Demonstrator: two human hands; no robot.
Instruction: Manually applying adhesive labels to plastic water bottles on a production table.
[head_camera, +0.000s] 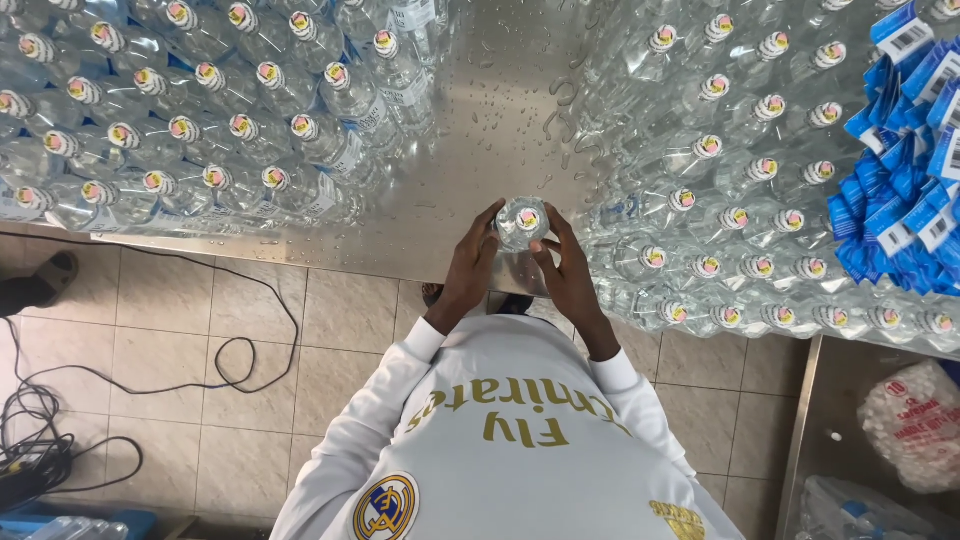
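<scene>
Head camera, straight down (close), over steel table (480, 110)

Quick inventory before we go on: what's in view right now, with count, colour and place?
held bottle: one, clear, upright at the table's near edge, between both hands
left bottle group: many, clear, table left
right bottle group: many, clear, table right
steel table: one, silver, wet bare strip down the middle
blue label stack: many, blue, far right
cables: black, tiled floor at left
left hand: on the held bottle's left side
right hand: on its right side
</scene>
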